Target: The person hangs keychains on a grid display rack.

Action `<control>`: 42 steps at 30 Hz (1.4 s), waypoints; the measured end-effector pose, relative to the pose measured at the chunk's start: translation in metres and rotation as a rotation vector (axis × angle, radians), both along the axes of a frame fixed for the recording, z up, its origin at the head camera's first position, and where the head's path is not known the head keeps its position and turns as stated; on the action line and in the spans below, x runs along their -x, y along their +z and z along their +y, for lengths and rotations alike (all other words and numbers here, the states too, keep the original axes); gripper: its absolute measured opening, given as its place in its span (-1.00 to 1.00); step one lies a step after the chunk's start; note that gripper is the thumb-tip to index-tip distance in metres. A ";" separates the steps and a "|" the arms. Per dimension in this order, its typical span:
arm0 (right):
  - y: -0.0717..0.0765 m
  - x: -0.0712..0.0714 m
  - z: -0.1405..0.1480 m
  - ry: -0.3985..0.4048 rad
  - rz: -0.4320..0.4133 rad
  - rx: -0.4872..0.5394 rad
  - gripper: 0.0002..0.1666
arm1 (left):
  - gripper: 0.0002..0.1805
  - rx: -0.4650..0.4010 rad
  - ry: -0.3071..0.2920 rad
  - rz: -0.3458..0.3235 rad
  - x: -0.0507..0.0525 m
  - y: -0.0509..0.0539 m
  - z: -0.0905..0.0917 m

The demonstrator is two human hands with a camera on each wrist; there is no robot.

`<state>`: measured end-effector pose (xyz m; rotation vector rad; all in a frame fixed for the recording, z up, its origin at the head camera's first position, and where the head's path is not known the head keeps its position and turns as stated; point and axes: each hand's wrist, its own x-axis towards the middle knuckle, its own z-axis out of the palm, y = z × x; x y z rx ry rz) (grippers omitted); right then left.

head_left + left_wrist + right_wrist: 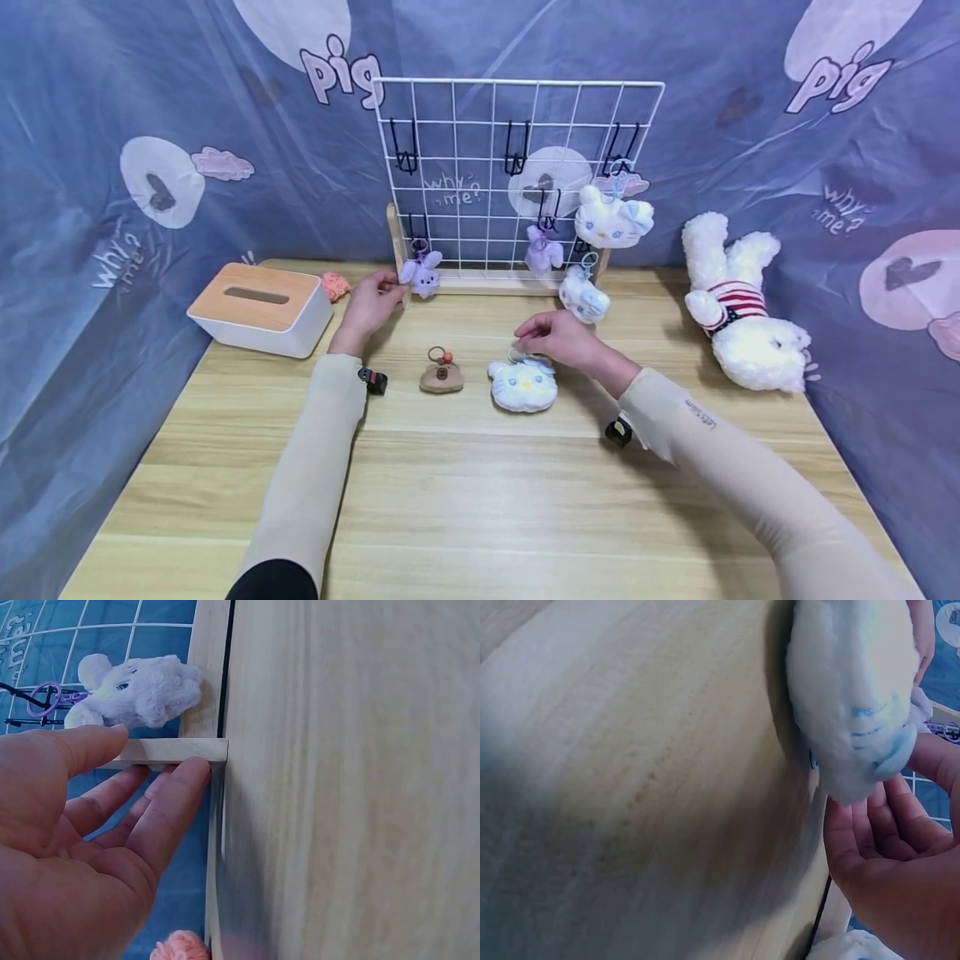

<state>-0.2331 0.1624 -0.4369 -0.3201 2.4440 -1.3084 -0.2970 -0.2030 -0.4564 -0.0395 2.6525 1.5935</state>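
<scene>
My left hand (371,307) holds the wooden side post (191,750) of the grid rack, thumb on one face and fingertips on the other. Beside that post hangs a purple bunny plush keychain (424,275). My right hand (562,340) pinches the top of a white cat-face plush keychain (522,387) with a blue bow, near its ring. In the right wrist view, this plush (851,690) is close to the fingers; whether it touches the table cannot be told. A brown plush keychain (442,377) with a ring lies between both hands.
The white wire grid (472,204) carries black hooks, another purple plush (543,250) and a white cat plush (611,221). A second white plush (583,296) is lower right. A tissue box (255,308) and coral clump (335,286) stand left; a white stuffed toy (742,312) lies right.
</scene>
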 end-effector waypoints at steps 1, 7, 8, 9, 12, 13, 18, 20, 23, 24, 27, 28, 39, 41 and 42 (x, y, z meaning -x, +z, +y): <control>-0.001 0.000 -0.001 0.001 0.002 -0.006 -0.65 | -0.49 0.002 0.001 0.000 0.000 -0.001 0.000; -0.009 -0.001 -0.005 0.024 0.040 -0.079 -0.66 | -0.48 0.011 0.002 0.003 -0.001 0.000 0.000; -0.009 -0.001 -0.005 0.028 0.050 -0.091 -0.67 | -0.48 0.008 0.002 0.001 -0.001 0.000 0.000; -0.009 -0.002 -0.006 0.032 0.059 -0.101 -0.67 | -0.48 0.008 0.002 0.000 -0.001 -0.001 0.000; -0.009 -0.002 -0.007 0.037 0.084 -0.130 -0.68 | -0.48 -0.006 0.003 -0.005 0.000 -0.001 0.001; -0.009 -0.002 -0.008 0.039 0.090 -0.138 -0.68 | -0.48 -0.011 0.002 -0.006 0.001 -0.002 0.001; -0.011 -0.002 -0.008 0.038 0.116 -0.183 -0.69 | -0.48 -0.021 -0.002 -0.009 0.001 -0.003 0.001; -0.013 -0.002 -0.009 0.042 0.133 -0.204 -0.70 | -0.47 -0.019 0.000 -0.009 0.000 -0.003 0.001; -0.015 -0.002 -0.011 0.057 0.160 -0.229 -0.71 | -0.47 -0.016 0.004 -0.007 0.000 -0.002 0.001; -0.015 -0.002 -0.012 0.062 0.167 -0.234 -0.71 | -0.47 -0.017 0.005 -0.006 -0.001 -0.001 0.001; -0.015 -0.003 -0.013 0.073 0.177 -0.246 -0.74 | -0.46 -0.011 0.004 -0.006 -0.001 -0.001 0.001; -0.015 -0.004 -0.014 0.074 0.179 -0.250 -0.75 | -0.46 -0.008 0.003 -0.006 -0.001 -0.001 0.001; -0.014 -0.003 -0.015 0.074 0.168 -0.274 -0.79 | -0.47 -0.017 -0.003 -0.002 -0.001 0.001 0.002; -0.014 -0.003 -0.015 0.076 0.169 -0.279 -0.78 | -0.47 -0.013 -0.003 -0.005 -0.001 0.001 0.002; -0.014 -0.003 -0.015 0.076 0.169 -0.282 -0.78 | -0.47 -0.013 -0.003 -0.005 -0.001 0.001 0.002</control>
